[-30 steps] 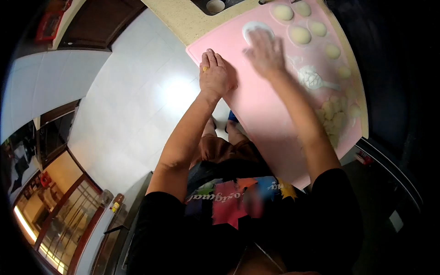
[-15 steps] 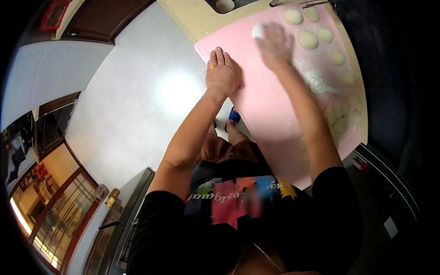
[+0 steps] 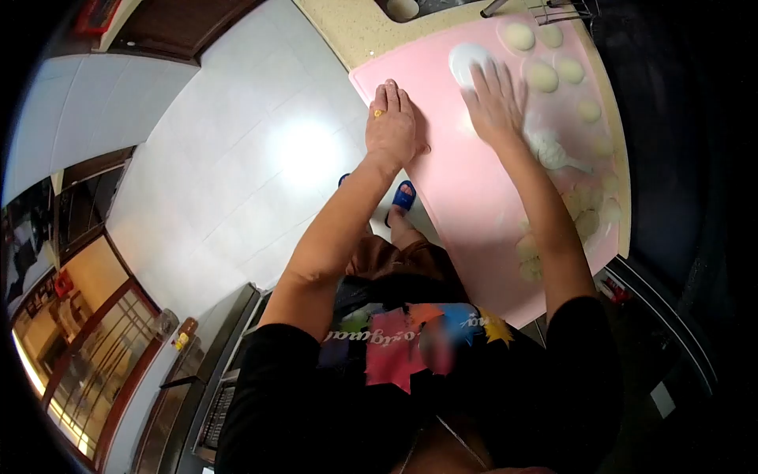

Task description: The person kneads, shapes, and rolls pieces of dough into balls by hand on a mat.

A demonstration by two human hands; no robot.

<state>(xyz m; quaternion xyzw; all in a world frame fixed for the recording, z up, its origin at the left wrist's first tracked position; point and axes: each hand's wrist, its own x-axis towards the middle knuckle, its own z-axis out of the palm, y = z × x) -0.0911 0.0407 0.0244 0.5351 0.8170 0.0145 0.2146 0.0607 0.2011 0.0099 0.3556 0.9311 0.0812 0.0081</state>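
Left hand [image 3: 391, 126] (ringed) on mat [image 3: 454, 170]

Mat [image 3: 447, 133]: pink, smooth, satin sheen, looks like silicone or soft plastic. Worktop [image 3: 355, 24] w/ speckled, stone-like surface, low gloss. Floor [image 3: 237, 174] = pale tiles, glossy, strong glare spot. Upper cabinet door [image 3: 162, 28]: dark brown, wood-look, slight sheen. Dough balls [image 3: 542, 77] smooth, mostly matt. White powder [image 3: 547, 150]: dry, matt, uneven. Shirt [image 3: 316, 395] is black cloth, matt, w/ coloured print. Slipper [image 3: 404, 195]: blue, prob. rubber or plastic. Wire rack [image 3: 562, 11] thin, metal-look.
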